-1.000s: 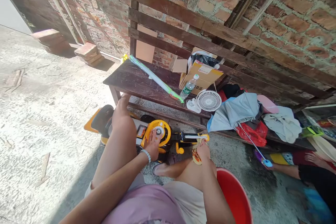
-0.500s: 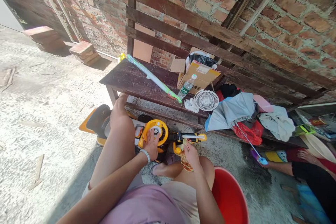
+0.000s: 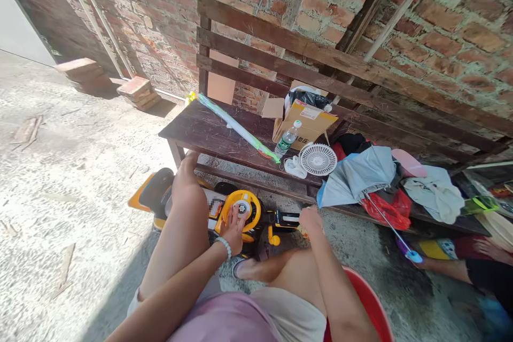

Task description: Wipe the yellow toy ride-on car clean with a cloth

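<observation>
My left hand (image 3: 233, 231) lies over the lower rim of the yellow steering wheel (image 3: 256, 208), its fingers stretched toward the white hub. A ride-on toy excavator (image 3: 160, 192), yellow and black, carries this wheel and stands on the ground by my legs. At the front end of its arm (image 3: 285, 218) my right hand (image 3: 311, 220) is closed. Most of what it grips is hidden, but a bit of orange-and-cream patterned cloth (image 3: 303, 232) shows below the fingers.
Behind the toy stands a wooden bench (image 3: 188, 128) with a long wrapped tube (image 3: 236, 125), a water bottle (image 3: 286, 141), a cardboard box (image 3: 315, 125), a white fan (image 3: 318, 159) and an umbrella (image 3: 356, 171). A red bucket (image 3: 371, 299) is by my right leg. Another person's arm (image 3: 449, 269) reaches in at right.
My right hand has moved right along the toy's arm to its front end, and the cloth is now mostly out of sight. My left hand stays on the wheel. The view has shifted slightly.
</observation>
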Demonstrator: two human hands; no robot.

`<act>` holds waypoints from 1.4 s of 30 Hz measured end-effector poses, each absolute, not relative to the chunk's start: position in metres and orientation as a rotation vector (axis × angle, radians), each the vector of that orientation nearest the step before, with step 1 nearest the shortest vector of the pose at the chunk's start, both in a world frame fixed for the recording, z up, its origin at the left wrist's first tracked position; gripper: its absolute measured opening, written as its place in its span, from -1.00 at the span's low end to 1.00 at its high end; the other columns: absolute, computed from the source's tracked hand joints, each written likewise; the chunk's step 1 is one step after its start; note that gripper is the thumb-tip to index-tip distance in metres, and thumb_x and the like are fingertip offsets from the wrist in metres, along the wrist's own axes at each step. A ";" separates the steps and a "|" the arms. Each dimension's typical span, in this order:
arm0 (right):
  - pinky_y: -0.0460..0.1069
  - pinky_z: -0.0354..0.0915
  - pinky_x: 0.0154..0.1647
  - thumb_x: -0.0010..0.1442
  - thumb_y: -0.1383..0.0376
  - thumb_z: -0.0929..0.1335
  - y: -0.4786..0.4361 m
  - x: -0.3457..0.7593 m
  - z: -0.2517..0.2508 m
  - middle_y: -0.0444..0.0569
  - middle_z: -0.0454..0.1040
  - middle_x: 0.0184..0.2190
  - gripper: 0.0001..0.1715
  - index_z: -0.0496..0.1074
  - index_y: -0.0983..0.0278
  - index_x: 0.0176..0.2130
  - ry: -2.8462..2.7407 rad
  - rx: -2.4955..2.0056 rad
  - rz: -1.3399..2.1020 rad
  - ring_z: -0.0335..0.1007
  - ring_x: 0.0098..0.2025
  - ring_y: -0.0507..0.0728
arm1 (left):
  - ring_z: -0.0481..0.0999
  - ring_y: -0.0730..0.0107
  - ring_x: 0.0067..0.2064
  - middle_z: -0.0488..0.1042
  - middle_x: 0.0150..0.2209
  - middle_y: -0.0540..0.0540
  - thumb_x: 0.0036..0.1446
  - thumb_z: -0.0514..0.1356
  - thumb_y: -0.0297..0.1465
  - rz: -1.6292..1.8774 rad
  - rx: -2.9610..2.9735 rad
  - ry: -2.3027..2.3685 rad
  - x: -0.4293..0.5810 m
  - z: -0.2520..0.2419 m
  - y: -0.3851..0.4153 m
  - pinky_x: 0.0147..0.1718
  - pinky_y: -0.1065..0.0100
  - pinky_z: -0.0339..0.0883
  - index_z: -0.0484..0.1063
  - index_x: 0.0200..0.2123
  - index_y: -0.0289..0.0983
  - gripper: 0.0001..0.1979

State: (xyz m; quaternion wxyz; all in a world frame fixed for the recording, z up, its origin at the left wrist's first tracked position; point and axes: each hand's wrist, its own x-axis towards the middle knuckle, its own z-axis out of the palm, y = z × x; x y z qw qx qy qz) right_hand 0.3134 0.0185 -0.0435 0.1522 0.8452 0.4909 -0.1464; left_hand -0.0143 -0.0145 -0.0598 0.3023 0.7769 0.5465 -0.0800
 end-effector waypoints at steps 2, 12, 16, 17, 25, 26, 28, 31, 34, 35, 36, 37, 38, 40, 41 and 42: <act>0.10 0.39 -0.02 0.27 0.33 0.31 0.019 0.307 -0.047 0.47 0.41 0.17 -0.62 0.61 0.42 -0.03 1.398 2.371 -0.446 0.59 -0.03 0.29 | -0.49 -0.15 0.53 -0.53 0.54 -0.30 0.15 0.29 -0.42 -0.213 2.062 1.475 -0.012 -0.062 -0.014 0.38 -0.23 -0.07 -0.14 0.52 -0.14 -0.03; 0.05 0.32 -0.02 0.37 0.28 0.21 0.021 0.252 -0.036 0.24 0.50 0.09 -0.59 0.61 0.26 -0.05 1.766 2.143 -0.527 0.55 -0.02 0.26 | -0.51 -0.18 0.53 -0.53 0.54 -0.31 0.11 0.26 -0.51 -0.185 2.024 1.548 -0.005 -0.068 -0.015 0.29 -0.27 0.14 -0.14 0.53 -0.16 -0.01; -0.03 0.27 -0.04 0.43 0.20 0.17 0.011 0.260 -0.039 0.09 0.54 -0.02 -0.58 0.58 0.20 -0.06 1.784 2.226 -0.550 0.52 -0.02 0.16 | -0.53 -0.17 0.53 -0.54 0.54 -0.25 0.11 0.26 -0.46 -0.172 2.003 1.504 -0.008 -0.066 -0.015 0.34 -0.25 0.06 -0.15 0.53 -0.16 0.00; -0.05 0.27 -0.05 0.44 0.18 0.17 0.008 0.268 -0.040 0.06 0.55 -0.03 -0.58 0.57 0.19 -0.06 1.766 2.255 -0.553 0.52 -0.02 0.15 | -0.53 -0.16 0.53 -0.54 0.54 -0.22 0.11 0.26 -0.45 -0.166 2.000 1.486 -0.009 -0.066 -0.014 0.36 -0.24 0.01 -0.15 0.53 -0.16 0.00; 0.00 0.31 0.02 0.42 0.25 0.19 -0.003 0.334 -0.048 0.22 0.39 0.26 -0.48 0.45 0.21 0.25 1.355 2.490 -0.476 0.52 0.06 0.21 | -0.47 -0.08 0.54 -0.46 0.56 -0.18 0.16 0.23 -0.49 -0.173 2.016 1.462 -0.012 -0.057 -0.014 0.39 -0.19 -0.01 -0.09 0.52 -0.11 -0.07; 0.00 0.32 0.02 0.42 0.25 0.19 -0.001 0.331 -0.048 0.23 0.39 0.26 -0.48 0.47 0.22 0.24 1.374 2.481 -0.490 0.51 0.07 0.21 | -0.48 -0.09 0.54 -0.47 0.56 -0.20 0.17 0.24 -0.47 -0.179 2.016 1.461 -0.012 -0.056 -0.014 0.38 -0.20 0.00 -0.10 0.52 -0.12 -0.07; -0.01 0.31 0.03 0.42 0.25 0.20 0.003 0.316 -0.047 0.20 0.47 0.19 -0.52 0.53 0.23 0.16 1.482 2.429 -0.542 0.50 0.09 0.21 | -0.50 -0.13 0.54 -0.49 0.55 -0.25 0.17 0.28 -0.44 -0.193 2.017 1.482 -0.010 -0.055 -0.014 0.36 -0.21 0.03 -0.13 0.52 -0.13 -0.04; -0.03 0.28 0.05 0.42 0.23 0.21 0.010 0.280 -0.048 0.09 0.59 0.03 -0.57 0.60 0.20 0.02 1.729 2.341 -0.687 0.50 0.07 0.20 | -0.50 -0.15 0.53 -0.51 0.55 -0.29 0.15 0.30 -0.44 -0.211 2.021 1.514 -0.008 -0.056 -0.015 0.34 -0.21 0.07 -0.15 0.53 -0.13 -0.02; -0.04 0.29 0.11 0.39 0.25 0.21 0.010 0.250 -0.053 -0.01 0.61 0.02 -0.58 0.60 0.14 0.01 1.884 2.464 -0.818 0.49 0.08 0.16 | -0.50 -0.17 0.53 -0.51 0.54 -0.31 0.13 0.29 -0.46 -0.198 2.023 1.506 -0.008 -0.059 -0.015 0.33 -0.18 0.10 -0.12 0.52 -0.16 -0.02; -0.03 0.29 0.14 0.38 0.25 0.20 0.008 0.244 -0.055 -0.02 0.61 0.04 -0.57 0.59 0.13 0.02 1.926 2.548 -0.867 0.49 0.09 0.15 | -0.49 -0.18 0.53 -0.50 0.54 -0.32 0.12 0.30 -0.46 -0.191 2.023 1.505 -0.008 -0.061 -0.015 0.33 -0.18 0.11 -0.11 0.52 -0.17 -0.01; -0.01 0.30 0.17 0.37 0.24 0.20 0.005 0.241 -0.058 -0.03 0.61 0.06 -0.55 0.59 0.14 0.03 1.976 2.630 -0.927 0.49 0.11 0.16 | -0.49 -0.19 0.53 -0.49 0.54 -0.32 0.11 0.30 -0.47 -0.183 2.024 1.506 -0.009 -0.063 -0.015 0.32 -0.18 0.13 -0.11 0.52 -0.18 -0.01; 0.02 0.30 0.21 0.36 0.20 0.20 0.001 0.239 -0.061 -0.03 0.61 0.07 -0.55 0.59 0.15 0.03 2.029 2.703 -0.996 0.49 0.12 0.16 | -0.49 -0.20 0.53 -0.49 0.55 -0.31 0.09 0.30 -0.47 -0.177 2.027 1.509 -0.009 -0.066 -0.015 0.32 -0.19 0.14 -0.10 0.52 -0.19 0.00; 0.05 0.30 0.24 0.36 0.16 0.20 -0.005 0.239 -0.063 -0.01 0.60 0.08 -0.54 0.59 0.17 0.03 2.076 2.766 -1.070 0.49 0.14 0.18 | -0.49 -0.20 0.53 -0.49 0.55 -0.30 0.08 0.30 -0.47 -0.170 2.031 1.512 -0.009 -0.068 -0.015 0.31 -0.20 0.15 -0.10 0.52 -0.19 0.00; 0.11 0.29 0.29 0.33 0.05 0.24 -0.017 0.241 -0.067 0.05 0.59 0.11 -0.50 0.58 0.21 0.03 2.122 2.867 -1.200 0.47 0.17 0.22 | -0.50 -0.19 0.53 -0.49 0.55 -0.26 0.07 0.29 -0.48 -0.155 2.037 1.514 -0.009 -0.072 -0.015 0.31 -0.21 0.15 -0.11 0.52 -0.17 0.01; 0.12 0.29 0.30 0.31 -0.01 0.26 -0.024 0.243 -0.067 0.08 0.58 0.12 -0.46 0.58 0.23 0.04 2.121 2.906 -1.261 0.47 0.19 0.24 | -0.50 -0.18 0.53 -0.49 0.55 -0.24 0.07 0.28 -0.48 -0.150 2.040 1.514 -0.009 -0.073 -0.015 0.31 -0.21 0.16 -0.12 0.52 -0.16 0.02; 0.13 0.29 0.30 0.29 -0.05 0.28 -0.031 0.244 -0.067 0.09 0.57 0.14 -0.42 0.57 0.23 0.05 2.102 2.941 -1.323 0.46 0.21 0.25 | -0.50 -0.17 0.53 -0.49 0.55 -0.24 0.07 0.28 -0.49 -0.146 2.042 1.513 -0.009 -0.074 -0.015 0.31 -0.21 0.16 -0.13 0.53 -0.15 0.02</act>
